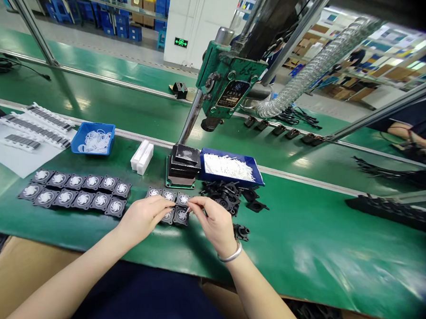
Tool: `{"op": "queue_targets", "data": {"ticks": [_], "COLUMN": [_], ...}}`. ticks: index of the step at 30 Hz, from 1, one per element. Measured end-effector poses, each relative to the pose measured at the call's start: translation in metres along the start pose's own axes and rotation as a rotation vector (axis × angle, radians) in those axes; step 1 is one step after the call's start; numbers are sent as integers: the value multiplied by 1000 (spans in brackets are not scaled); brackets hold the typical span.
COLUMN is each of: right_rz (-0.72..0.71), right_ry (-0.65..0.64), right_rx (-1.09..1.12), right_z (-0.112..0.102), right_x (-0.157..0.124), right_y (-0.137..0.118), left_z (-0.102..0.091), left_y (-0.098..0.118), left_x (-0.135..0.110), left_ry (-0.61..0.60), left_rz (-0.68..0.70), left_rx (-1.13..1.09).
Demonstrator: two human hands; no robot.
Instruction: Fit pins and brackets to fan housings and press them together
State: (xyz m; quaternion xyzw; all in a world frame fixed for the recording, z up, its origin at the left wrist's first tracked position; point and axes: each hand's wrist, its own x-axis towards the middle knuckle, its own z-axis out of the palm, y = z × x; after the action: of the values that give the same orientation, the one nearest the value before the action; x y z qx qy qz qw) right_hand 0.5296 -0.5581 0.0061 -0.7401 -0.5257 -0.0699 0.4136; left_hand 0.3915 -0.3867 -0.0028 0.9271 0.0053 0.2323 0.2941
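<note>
A small group of black square housings with white swirl-bladed wheels lies on the green mat between my hands. My left hand is at the group's left side, its thumb and fingertips drawn together over the housings; whatever is between them is hidden. From the right, my right hand pinches a thin white stick over the right-hand housings. Several similar housings stand in two rows to the left. Loose black plastic parts are heaped just beyond my right hand.
A green hand press rises above a black block fixture. Behind the heap sits a blue tray of white sticks. Further left are white blocks, a blue bin of white rings and strips on paper. A person's arm shows at right.
</note>
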Motion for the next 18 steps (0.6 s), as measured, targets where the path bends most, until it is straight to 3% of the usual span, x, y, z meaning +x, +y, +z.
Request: {"op": "queue_targets", "data": {"ticks": [5, 9, 15, 18], "right_rz": [-143, -190, -297, -264], "right_ry": [53, 78, -104, -105], "right_rx": [-59, -64, 82, 91], "right_z": [6, 8, 2, 1], "right_x": [-3, -5, -7, -4], "right_y": [4, 5, 5, 8], "left_z": [1, -3, -6, -6], "left_y": [1, 3, 0, -2], "left_x": [-3, -1, 0, -1], "left_ry": [-33, 26, 3, 19], "left_rz": [36, -31, 1, -13], "left_rx": [-33, -115, -141, -134]}}
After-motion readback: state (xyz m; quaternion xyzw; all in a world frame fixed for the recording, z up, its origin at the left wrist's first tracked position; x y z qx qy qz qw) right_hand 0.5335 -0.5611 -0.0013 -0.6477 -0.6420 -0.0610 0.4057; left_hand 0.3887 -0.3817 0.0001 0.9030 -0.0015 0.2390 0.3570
